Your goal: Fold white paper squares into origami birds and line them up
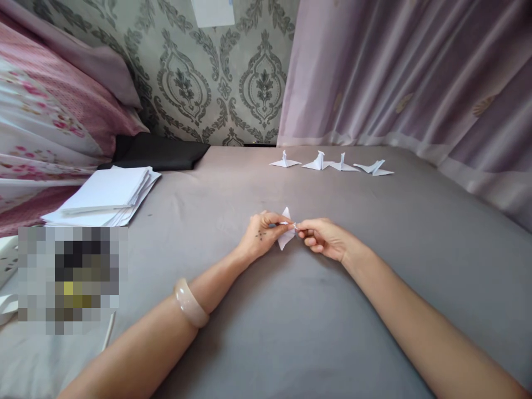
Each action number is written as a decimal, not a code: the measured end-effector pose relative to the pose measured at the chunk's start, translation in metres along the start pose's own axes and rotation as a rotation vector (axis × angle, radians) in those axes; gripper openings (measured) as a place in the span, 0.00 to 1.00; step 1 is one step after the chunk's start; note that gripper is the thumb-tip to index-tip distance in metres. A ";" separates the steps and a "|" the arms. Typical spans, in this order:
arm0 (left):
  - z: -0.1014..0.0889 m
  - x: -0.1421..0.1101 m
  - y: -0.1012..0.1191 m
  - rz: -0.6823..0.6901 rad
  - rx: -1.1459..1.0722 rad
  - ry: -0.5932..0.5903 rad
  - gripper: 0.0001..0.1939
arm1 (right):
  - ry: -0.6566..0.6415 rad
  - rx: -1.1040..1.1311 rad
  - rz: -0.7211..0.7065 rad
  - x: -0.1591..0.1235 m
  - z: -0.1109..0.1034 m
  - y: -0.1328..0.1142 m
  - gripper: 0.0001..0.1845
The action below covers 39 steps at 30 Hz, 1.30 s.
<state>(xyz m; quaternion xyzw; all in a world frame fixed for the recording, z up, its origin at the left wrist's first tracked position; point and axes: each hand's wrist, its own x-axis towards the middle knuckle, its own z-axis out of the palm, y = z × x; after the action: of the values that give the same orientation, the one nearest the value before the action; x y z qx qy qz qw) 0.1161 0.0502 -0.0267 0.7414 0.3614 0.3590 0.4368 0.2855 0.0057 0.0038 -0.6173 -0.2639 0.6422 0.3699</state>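
Paper figure (pixel 285 240), white and winged, is held over the middle of the grey cloth (pixel 266 332), its middle pinched by the left hand (pixel 261 235) and its right end gripped between the fingertips of the right hand (pixel 324 237). Four folded birds (pixel 319 162) are lined up at the far side, right of centre; a paper stack (pixel 103 189) is seen at the left.

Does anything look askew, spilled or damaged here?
Slightly: the paper stack is askew, its sheets not squared up. A pixelated patch at lower left hides what lies there. No spill shows; the folded paper between left hand and right hand shows no clear damage.
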 end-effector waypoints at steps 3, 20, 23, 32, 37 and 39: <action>0.001 -0.001 0.001 0.000 0.005 0.018 0.06 | -0.008 -0.020 -0.017 0.000 0.000 0.001 0.04; -0.002 -0.002 0.008 0.019 0.091 0.102 0.05 | 0.325 -0.786 -0.974 0.004 0.006 0.035 0.10; -0.003 -0.002 0.010 0.015 0.122 0.088 0.05 | 0.327 -0.806 -1.006 0.005 0.004 0.034 0.08; -0.005 -0.003 0.012 0.079 0.309 0.014 0.04 | 0.314 -0.979 -0.956 -0.002 0.003 0.028 0.11; -0.008 0.000 0.008 0.060 0.422 0.247 0.05 | 0.397 -0.940 -0.984 -0.001 0.007 0.029 0.12; -0.010 0.002 0.007 0.008 0.415 0.365 0.05 | 0.445 -0.937 -0.986 -0.001 0.008 0.030 0.12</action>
<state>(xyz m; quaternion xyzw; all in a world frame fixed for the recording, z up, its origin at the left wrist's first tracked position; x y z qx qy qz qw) 0.1102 0.0538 -0.0163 0.7395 0.4972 0.4066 0.2018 0.2734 -0.0114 -0.0188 -0.6364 -0.6786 0.0783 0.3583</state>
